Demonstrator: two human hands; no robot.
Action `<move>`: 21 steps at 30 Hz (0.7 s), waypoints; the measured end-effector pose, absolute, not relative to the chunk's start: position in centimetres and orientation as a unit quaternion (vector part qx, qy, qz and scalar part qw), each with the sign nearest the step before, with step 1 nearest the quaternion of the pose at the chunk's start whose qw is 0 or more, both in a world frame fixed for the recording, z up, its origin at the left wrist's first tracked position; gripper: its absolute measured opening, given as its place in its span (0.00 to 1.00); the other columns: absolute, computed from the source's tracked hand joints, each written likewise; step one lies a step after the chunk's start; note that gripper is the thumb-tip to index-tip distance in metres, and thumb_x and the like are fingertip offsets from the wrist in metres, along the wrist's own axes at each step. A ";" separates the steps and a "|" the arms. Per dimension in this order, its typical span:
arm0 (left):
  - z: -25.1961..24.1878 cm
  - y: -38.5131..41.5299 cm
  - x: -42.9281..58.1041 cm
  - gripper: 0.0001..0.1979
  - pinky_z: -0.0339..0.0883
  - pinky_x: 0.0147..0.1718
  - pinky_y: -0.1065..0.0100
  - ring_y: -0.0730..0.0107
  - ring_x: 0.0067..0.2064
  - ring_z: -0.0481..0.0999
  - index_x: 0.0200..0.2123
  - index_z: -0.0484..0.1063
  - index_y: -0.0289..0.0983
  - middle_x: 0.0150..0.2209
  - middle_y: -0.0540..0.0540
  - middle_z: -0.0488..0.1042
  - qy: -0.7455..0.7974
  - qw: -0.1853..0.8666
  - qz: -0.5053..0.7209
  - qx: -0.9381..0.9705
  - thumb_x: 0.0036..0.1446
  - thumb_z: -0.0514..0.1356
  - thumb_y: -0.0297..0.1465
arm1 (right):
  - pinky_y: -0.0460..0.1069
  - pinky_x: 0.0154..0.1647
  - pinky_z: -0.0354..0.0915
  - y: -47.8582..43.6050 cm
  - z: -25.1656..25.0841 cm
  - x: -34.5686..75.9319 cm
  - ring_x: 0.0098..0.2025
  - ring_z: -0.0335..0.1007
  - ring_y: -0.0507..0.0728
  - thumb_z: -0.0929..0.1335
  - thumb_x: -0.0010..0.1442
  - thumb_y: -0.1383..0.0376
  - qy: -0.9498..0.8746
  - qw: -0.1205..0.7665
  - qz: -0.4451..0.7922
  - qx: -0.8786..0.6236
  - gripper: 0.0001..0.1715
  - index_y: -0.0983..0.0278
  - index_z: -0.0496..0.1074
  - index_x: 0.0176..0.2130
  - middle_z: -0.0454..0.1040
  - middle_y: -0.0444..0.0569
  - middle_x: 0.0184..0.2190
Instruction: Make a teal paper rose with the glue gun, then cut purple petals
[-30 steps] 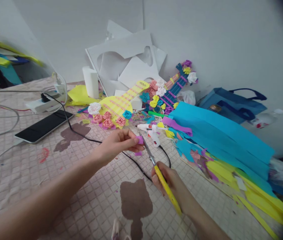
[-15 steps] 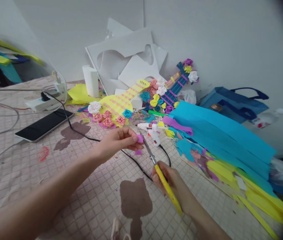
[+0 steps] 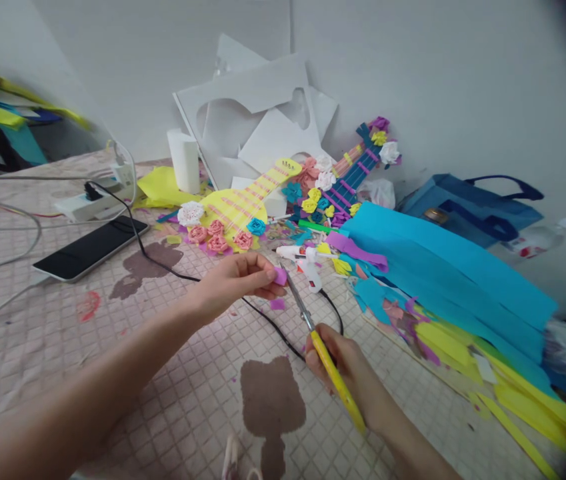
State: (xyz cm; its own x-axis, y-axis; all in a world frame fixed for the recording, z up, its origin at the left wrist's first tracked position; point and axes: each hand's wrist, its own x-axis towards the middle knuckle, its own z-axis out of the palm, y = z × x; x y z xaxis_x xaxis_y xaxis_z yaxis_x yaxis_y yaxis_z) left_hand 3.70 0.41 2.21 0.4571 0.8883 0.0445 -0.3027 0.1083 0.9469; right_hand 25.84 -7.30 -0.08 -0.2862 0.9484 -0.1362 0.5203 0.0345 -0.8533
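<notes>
Pinched in the fingers of my left hand point(image 3: 240, 280) is a small piece of purple paper point(image 3: 281, 276). My right hand point(image 3: 345, 363) grips yellow-handled scissors point(image 3: 333, 373), whose metal blades point up and left to the edge of that paper. The blades look nearly closed. A loose purple scrap point(image 3: 277, 304) lies on the table just below my left fingers. Beyond the scissors rests a white glue gun point(image 3: 307, 263) with a black cord. Behind my left hand a yellow paper guitar point(image 3: 233, 210) is trimmed with pink, white and blue paper flowers.
A phone point(image 3: 93, 248) and a power strip point(image 3: 87, 203) with cables sit at the left. Large blue paper sheets point(image 3: 433, 267) and yellow strips point(image 3: 523, 400) cover the right. A blue guitar point(image 3: 350, 187) and white cut-out boards point(image 3: 247, 87) lean at the back wall.
The purple paper in my left fingers has tilted slightly against the blades. Both hands stay almost in place; the view has shifted a little.
</notes>
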 end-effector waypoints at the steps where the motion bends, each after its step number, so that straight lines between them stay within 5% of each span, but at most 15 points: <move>1: 2.2 0.4 3.7 0.10 0.73 0.37 0.71 0.71 0.34 0.79 0.31 0.69 0.33 0.33 0.45 0.79 0.289 0.686 0.434 0.507 0.55 0.64 0.33 | 0.44 0.21 0.52 -7.3 0.0 25.8 0.22 0.54 0.48 0.66 0.57 0.56 -0.672 0.250 0.433 -0.546 0.15 0.61 0.58 0.27 0.61 0.40 0.22; 21: 2.2 0.4 3.9 0.12 0.73 0.36 0.72 0.72 0.33 0.80 0.29 0.69 0.33 0.31 0.46 0.79 0.285 0.708 0.422 0.489 0.52 0.66 0.35 | 0.45 0.24 0.54 -7.5 0.0 25.7 0.25 0.55 0.49 0.64 0.58 0.59 -0.688 0.229 0.414 -0.550 0.12 0.62 0.59 0.28 0.62 0.40 0.23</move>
